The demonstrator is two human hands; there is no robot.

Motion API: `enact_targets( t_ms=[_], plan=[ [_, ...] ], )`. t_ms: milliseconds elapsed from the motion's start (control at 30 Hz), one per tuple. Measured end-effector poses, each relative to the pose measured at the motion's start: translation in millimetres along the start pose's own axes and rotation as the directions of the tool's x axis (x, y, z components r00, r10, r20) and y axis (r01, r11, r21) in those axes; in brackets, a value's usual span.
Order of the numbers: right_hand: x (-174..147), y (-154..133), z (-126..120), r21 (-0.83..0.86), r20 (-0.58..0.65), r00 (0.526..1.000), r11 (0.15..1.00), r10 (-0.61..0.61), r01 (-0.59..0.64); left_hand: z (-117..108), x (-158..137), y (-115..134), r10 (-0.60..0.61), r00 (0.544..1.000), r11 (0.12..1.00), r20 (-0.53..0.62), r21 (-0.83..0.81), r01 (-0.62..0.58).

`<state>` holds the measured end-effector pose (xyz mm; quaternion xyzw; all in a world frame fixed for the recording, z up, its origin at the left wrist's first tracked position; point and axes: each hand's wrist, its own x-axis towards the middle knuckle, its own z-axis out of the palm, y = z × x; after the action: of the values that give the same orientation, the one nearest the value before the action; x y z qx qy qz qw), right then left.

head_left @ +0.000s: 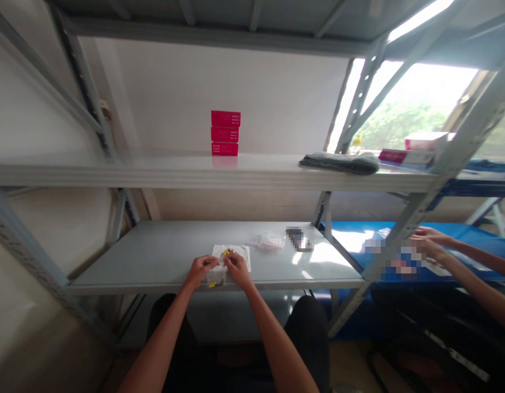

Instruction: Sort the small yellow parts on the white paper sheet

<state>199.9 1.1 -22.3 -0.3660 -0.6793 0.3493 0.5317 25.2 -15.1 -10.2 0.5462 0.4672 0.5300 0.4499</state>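
The left hand (pixel 200 268) and the right hand (pixel 237 268) rest side by side at the front edge of the grey surface (pixel 162 256), which is the lower shelf of a metal rack. Between them sits a small clear bag (pixel 217 277) holding yellow pieces; both hands have fingertips closed on it, the left grip pinching its left side and the right grip pinching its right side. The bag lies partly on a white sheet (pixel 239 252), and a small heap of yellow pieces (pixel 227 252) lies on that sheet just behind the hands. The exact finger positions are too small to resolve. Further back and to the right on the same surface lies a second clear bag (pixel 268 240), and beside it a dark, blurred object (pixel 299 239). On the upper shelf (pixel 154 169) stand three red boxes (pixel 225 134) in a stack against the wall; to the right on that shelf lies a folded grey cloth (pixel 342 162), and beyond it more boxes (pixel 411 150) near the window. At the right edge, a second person's hands (pixel 430 243) work over a blue surface (pixel 461 234), well apart from the first person's hands. The items under those hands are blurred.
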Motion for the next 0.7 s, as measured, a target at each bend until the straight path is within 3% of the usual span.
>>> enact_targets(
  t_ms=[433, 700],
  plan=[
    [-2, -13, 0, -0.024, 0.095, 0.995, 0.999, -0.044, 0.047, 0, -1, -2, 0.029, 1.0, 0.999, -0.01, 0.025, -0.029],
    [-3, -15, 3, -0.041, 0.038, 0.999, 0.999, -0.011, 0.013, -1, -5, 6, 0.01, 1.0, 0.998, -0.016, 0.061, -0.009]
  ],
)
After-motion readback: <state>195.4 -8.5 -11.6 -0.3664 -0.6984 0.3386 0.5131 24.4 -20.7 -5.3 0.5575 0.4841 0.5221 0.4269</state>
